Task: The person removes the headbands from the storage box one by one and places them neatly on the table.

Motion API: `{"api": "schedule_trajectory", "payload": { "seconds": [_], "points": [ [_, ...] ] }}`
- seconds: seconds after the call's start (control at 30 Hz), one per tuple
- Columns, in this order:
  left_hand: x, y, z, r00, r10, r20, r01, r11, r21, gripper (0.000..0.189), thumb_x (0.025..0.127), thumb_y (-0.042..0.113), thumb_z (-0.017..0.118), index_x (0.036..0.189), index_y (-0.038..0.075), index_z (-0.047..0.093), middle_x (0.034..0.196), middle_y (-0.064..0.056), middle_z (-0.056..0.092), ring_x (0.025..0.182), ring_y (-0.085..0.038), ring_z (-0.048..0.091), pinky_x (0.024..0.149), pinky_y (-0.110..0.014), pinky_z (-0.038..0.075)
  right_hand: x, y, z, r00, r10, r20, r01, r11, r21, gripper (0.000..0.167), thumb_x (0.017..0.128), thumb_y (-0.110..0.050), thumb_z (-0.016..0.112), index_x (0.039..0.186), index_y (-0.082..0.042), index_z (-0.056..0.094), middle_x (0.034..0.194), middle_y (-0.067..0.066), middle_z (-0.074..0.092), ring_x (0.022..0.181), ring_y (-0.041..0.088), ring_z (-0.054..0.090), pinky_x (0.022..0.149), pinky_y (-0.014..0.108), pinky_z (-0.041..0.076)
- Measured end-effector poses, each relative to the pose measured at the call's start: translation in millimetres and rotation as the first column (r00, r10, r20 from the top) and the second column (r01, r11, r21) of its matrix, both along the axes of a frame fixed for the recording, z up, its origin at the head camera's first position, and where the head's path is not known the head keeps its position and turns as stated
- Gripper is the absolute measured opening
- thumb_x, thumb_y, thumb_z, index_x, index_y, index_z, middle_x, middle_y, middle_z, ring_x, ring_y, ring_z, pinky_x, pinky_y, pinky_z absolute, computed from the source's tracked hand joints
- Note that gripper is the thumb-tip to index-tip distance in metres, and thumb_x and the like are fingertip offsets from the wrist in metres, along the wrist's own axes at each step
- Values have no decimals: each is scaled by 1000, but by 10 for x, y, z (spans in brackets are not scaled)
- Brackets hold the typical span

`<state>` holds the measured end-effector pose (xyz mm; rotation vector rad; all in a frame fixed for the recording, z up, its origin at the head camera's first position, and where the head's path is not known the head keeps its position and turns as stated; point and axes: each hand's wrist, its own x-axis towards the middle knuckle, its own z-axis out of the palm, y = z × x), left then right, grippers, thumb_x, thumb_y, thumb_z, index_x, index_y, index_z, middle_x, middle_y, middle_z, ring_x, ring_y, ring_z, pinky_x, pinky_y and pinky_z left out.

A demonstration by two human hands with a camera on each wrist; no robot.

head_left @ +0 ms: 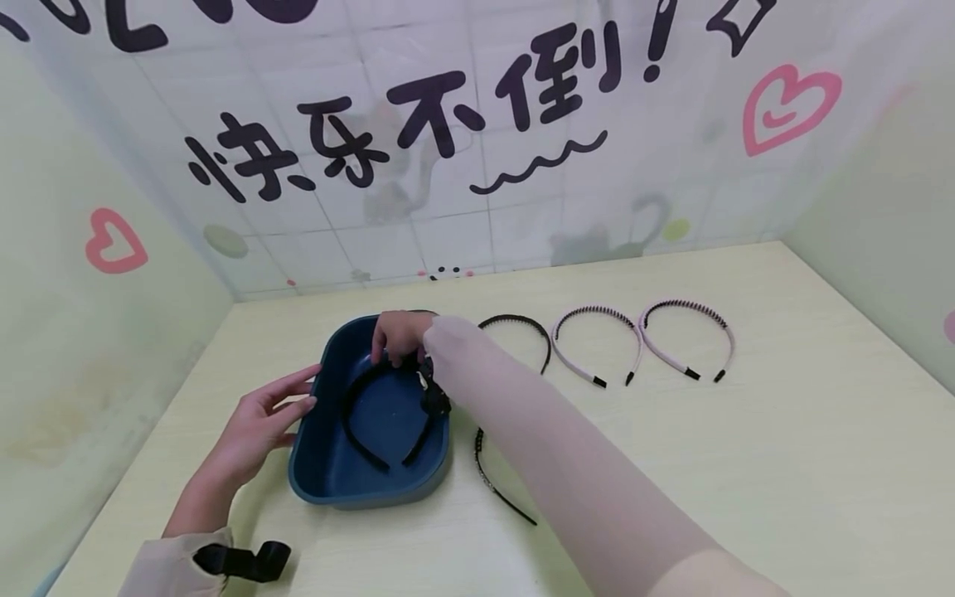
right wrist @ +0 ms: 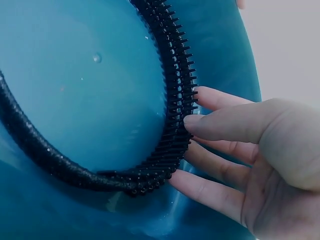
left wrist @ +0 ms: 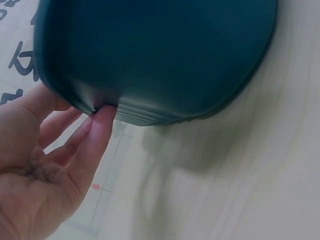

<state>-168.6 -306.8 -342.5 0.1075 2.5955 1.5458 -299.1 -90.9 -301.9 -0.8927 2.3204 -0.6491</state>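
Observation:
A blue basin [head_left: 369, 497] stands on the table, left of the middle. At its left side my left hand [head_left: 257, 423] grips the rim, and in the left wrist view the thumb [left wrist: 102, 127] presses one face of the wall while other fingers go behind it. Inside the basin is a black headband [head_left: 351, 423] with inner comb teeth, its two ends toward me. My right hand [head_left: 399, 333] reaches in from the right and pinches the band's toothed curve [right wrist: 175, 110] between thumb and fingers. A dark bow-like ornament [head_left: 433, 394] shows beside the sleeve.
Right of the basin lie a black toothed headband [head_left: 515, 317] and a thin dark headband [head_left: 498, 491], both partly behind my right sleeve [head_left: 537, 414]. Two pink headbands, one [head_left: 597, 309] beside the other [head_left: 686, 303], lie farther right. A printed wall sheet [head_left: 448, 224] closes the back.

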Motion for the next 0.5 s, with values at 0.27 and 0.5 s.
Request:
{"api": "schedule_trajectory", "payload": {
  "seconds": [0.27, 0.5],
  "points": [
    [-9, -3, 7, 1000, -1, 8, 1, 1000, -5, 54, 94, 31, 51, 141, 10, 36, 126, -20, 41, 94, 2, 52, 71, -38, 50, 23, 34, 67, 1000, 16, -14, -16, 1000, -4, 36, 86, 9, 55, 112, -12, 67, 121, 1, 55, 86, 12, 55, 56, 29, 49],
    [-6, 2, -1, 1000, 1, 3, -1, 1000, -5, 54, 94, 30, 52, 141, 9, 36, 125, -19, 42, 94, 3, 52, 70, -37, 50, 32, 58, 71, 1000, 3, 4, -3, 999, -38, 35, 85, 8, 56, 112, -11, 67, 119, 1, 55, 62, 10, 45, 54, 30, 48]
  ]
}}
